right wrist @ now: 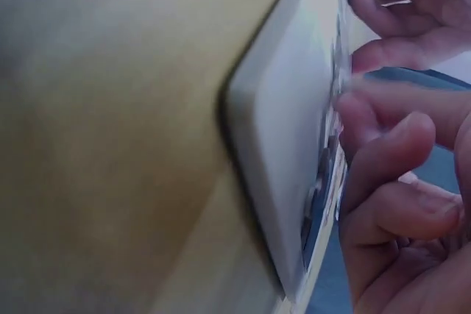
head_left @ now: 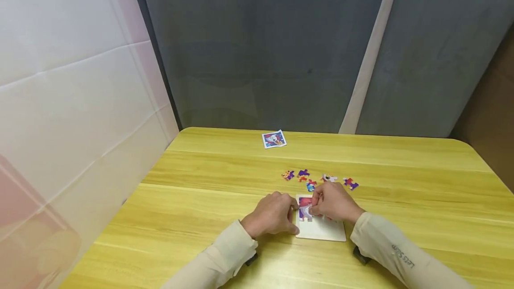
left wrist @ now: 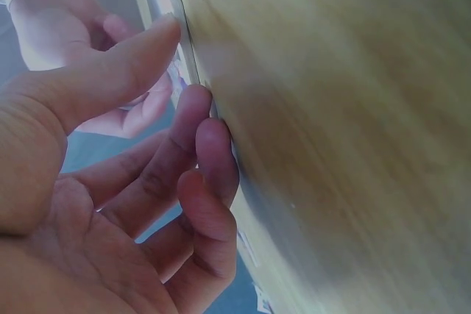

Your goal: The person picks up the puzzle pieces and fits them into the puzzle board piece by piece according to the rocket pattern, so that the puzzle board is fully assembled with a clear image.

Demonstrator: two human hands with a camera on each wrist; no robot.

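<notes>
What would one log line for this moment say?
left hand: steadies white puzzle tray | right hand: presses colourful piece into tray | loose colourful pieces: behind, on yellow wooden table

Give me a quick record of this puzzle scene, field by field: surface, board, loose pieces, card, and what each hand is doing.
surface: yellow wooden table
board: white puzzle board, partly filled at its top left
loose pieces: five loose pieces beyond the board
card: picture card near the far edge
left hand: left hand touches the board's left edge
right hand: right hand presses on a placed piece
</notes>
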